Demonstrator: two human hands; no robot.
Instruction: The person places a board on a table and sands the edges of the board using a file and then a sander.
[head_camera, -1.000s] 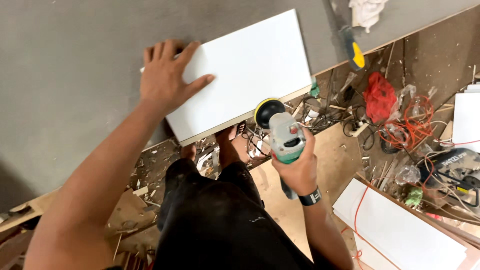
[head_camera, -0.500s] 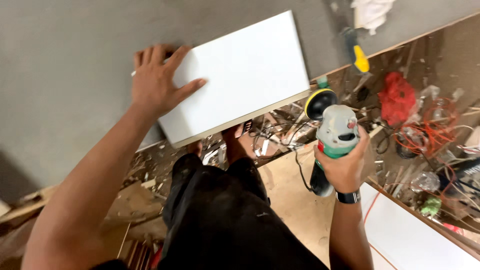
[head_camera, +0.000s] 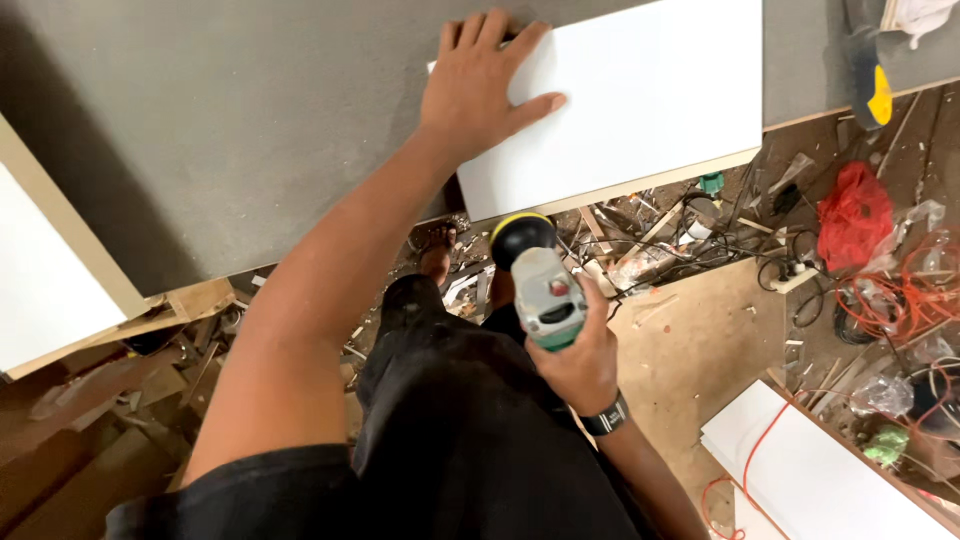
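left hand (head_camera: 480, 85) lies spread flat on the white board (head_camera: 640, 90), which overhangs the grey table (head_camera: 220, 130) edge; right hand (head_camera: 580, 360) grips a grinder (head_camera: 540, 280) just below that edge.

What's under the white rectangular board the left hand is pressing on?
The white rectangular board lies on a grey worktop, its near edge overhanging the littered floor. The left hand lies flat on top. Whatever the board covers cannot be seen.
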